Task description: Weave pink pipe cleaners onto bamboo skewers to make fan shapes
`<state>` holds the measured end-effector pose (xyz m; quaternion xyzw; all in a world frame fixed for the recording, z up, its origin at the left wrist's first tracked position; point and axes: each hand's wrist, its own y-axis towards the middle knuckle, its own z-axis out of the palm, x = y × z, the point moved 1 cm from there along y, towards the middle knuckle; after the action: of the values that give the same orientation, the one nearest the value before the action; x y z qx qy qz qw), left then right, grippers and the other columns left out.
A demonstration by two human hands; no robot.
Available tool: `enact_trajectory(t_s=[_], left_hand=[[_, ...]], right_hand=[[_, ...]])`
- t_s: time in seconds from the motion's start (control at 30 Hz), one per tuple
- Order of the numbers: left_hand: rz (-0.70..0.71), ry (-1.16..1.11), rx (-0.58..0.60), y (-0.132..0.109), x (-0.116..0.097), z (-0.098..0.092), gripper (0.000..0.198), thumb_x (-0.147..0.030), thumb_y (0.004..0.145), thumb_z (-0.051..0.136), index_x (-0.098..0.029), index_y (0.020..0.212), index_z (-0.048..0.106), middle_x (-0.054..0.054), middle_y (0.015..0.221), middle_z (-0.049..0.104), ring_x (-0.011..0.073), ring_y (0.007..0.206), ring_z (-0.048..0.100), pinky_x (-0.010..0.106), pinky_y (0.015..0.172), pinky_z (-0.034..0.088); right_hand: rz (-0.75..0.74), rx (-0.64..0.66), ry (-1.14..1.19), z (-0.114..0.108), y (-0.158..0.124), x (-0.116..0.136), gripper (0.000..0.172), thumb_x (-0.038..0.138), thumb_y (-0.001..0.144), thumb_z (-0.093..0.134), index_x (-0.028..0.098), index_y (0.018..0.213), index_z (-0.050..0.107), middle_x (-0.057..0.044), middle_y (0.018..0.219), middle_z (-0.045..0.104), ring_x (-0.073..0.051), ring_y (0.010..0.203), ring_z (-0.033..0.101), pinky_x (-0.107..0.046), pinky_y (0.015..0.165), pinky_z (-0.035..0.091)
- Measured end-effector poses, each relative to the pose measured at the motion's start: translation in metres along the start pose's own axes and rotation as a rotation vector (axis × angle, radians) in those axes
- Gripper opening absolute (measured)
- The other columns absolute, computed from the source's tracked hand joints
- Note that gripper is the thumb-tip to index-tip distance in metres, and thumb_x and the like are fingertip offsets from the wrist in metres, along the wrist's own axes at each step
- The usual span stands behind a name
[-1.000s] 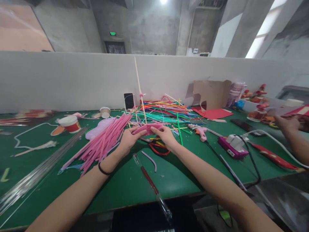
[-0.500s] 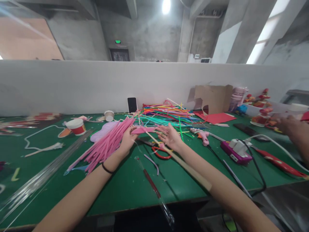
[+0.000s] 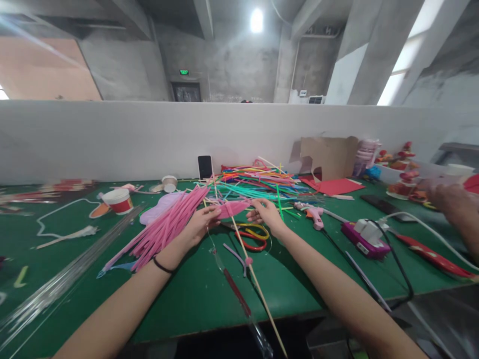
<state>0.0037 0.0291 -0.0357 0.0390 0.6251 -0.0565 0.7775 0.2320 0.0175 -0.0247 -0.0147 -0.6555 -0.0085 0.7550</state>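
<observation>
Both hands meet over the middle of the green tabletop [image 3: 194, 294] on one small pink piece [image 3: 234, 207]. The left grip [image 3: 204, 222] is clenched on its near end, thumb on top. The right grip [image 3: 265, 214] pinches the other end with its fingertips, so the piece hangs stretched between them, just above the tabletop.

A thin wooden stick [image 3: 262, 299] runs from under the piece, between the two grips, out past the near edge. It carries a small pink knob [image 3: 248, 261] partway down. Whether the pink piece is fixed to the stick or only crosses it, I cannot tell.

As a judgement, the work looks early. One small piece is in hand. A thick bundle of pink strips [image 3: 164, 229] lies loose just outside the left grip, and a heap of coloured straws [image 3: 258, 182] lies beyond both grips, apparently unused. Red and yellow scissors [image 3: 254, 234] rest on the tabletop just below the right grip. A pink glue gun [image 3: 312, 212] lies well outside the right grip, in no one's hand.

Another person's hand [image 3: 449, 199] is at the far right, well apart from both grips.
</observation>
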Motion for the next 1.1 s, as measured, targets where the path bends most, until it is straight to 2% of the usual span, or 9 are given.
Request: enact_trajectory(t_s=[0.17,0.33,0.47,0.57,0.67,0.73,0.8,0.9,1.1], left_hand=[[0.014,0.037,0.061,-0.002,0.000,0.008,0.041,-0.038,0.056,0.091,-0.018,0.086,0.071,0.005,0.087,0.071,0.0140,0.072,0.066,0.025,0.069,0.056],[0.006,0.171,0.095,-0.001,0.002,0.008,0.041,-0.043,0.062,0.087,-0.016,0.089,0.072,0.006,0.077,0.071,0.0168,0.066,0.066,0.026,0.059,0.053],[0.038,0.317,0.109,0.000,0.003,0.008,0.040,-0.045,0.064,0.084,-0.017,0.091,0.075,0.005,0.069,0.069,0.0175,0.063,0.064,0.025,0.054,0.048],[0.007,0.267,0.119,-0.001,0.002,0.008,0.037,-0.045,0.067,0.082,-0.018,0.091,0.075,0.006,0.072,0.070,0.0187,0.066,0.065,0.027,0.058,0.048],[-0.008,0.223,0.120,-0.003,0.001,0.009,0.036,-0.043,0.067,0.082,-0.019,0.093,0.075,0.006,0.075,0.071,0.0190,0.069,0.066,0.027,0.061,0.048],[-0.013,0.216,0.127,-0.005,-0.001,0.011,0.037,-0.042,0.068,0.082,-0.020,0.097,0.076,0.005,0.077,0.071,0.0182,0.070,0.065,0.026,0.061,0.047],[-0.015,0.218,0.133,-0.006,-0.002,0.012,0.038,-0.041,0.069,0.082,-0.020,0.101,0.075,0.005,0.077,0.071,0.0177,0.071,0.064,0.026,0.061,0.047],[-0.001,0.217,0.120,-0.007,-0.004,0.012,0.037,-0.041,0.069,0.082,-0.018,0.097,0.075,0.004,0.075,0.069,0.0181,0.071,0.064,0.027,0.062,0.047],[0.003,0.137,0.042,0.000,-0.003,0.004,0.032,-0.039,0.065,0.086,-0.016,0.082,0.072,0.004,0.071,0.069,0.0160,0.066,0.063,0.026,0.059,0.047]], right_hand=[[0.066,0.177,0.029,-0.002,0.008,-0.008,0.036,0.052,0.078,0.074,0.017,0.083,0.070,-0.008,0.079,0.075,-0.015,0.059,0.070,-0.022,0.051,0.055],[0.021,0.258,0.031,0.005,0.013,-0.015,0.025,0.038,0.070,0.082,0.018,0.082,0.071,-0.005,0.083,0.075,-0.013,0.065,0.069,-0.022,0.056,0.057],[-0.004,0.266,-0.063,0.008,0.014,-0.011,0.032,0.034,0.068,0.083,0.020,0.094,0.071,-0.004,0.084,0.073,-0.014,0.068,0.069,-0.025,0.060,0.056],[-0.230,0.212,-0.166,0.009,0.011,-0.003,0.041,0.032,0.072,0.081,0.026,0.110,0.070,-0.004,0.102,0.072,-0.017,0.084,0.070,-0.032,0.076,0.056],[-0.541,0.198,-0.439,0.011,0.008,0.005,0.025,0.028,0.075,0.079,0.028,0.100,0.076,-0.006,0.116,0.068,-0.023,0.114,0.061,-0.043,0.103,0.042],[-0.647,0.172,-0.624,0.012,0.006,0.007,0.017,0.027,0.076,0.079,0.028,0.093,0.078,-0.007,0.121,0.064,-0.027,0.126,0.052,-0.049,0.110,0.031],[-0.696,0.144,-0.728,0.014,0.005,0.006,0.013,0.027,0.077,0.079,0.028,0.090,0.079,-0.008,0.124,0.062,-0.028,0.128,0.049,-0.052,0.111,0.026],[-0.725,0.105,-0.751,0.014,0.007,0.004,0.005,0.029,0.081,0.074,0.025,0.082,0.077,-0.009,0.121,0.064,-0.027,0.122,0.052,-0.050,0.108,0.030],[-0.692,-0.015,-0.470,-0.003,0.015,0.008,0.023,0.042,0.086,0.061,0.020,0.083,0.067,-0.009,0.105,0.069,-0.025,0.102,0.062,-0.043,0.093,0.046]])
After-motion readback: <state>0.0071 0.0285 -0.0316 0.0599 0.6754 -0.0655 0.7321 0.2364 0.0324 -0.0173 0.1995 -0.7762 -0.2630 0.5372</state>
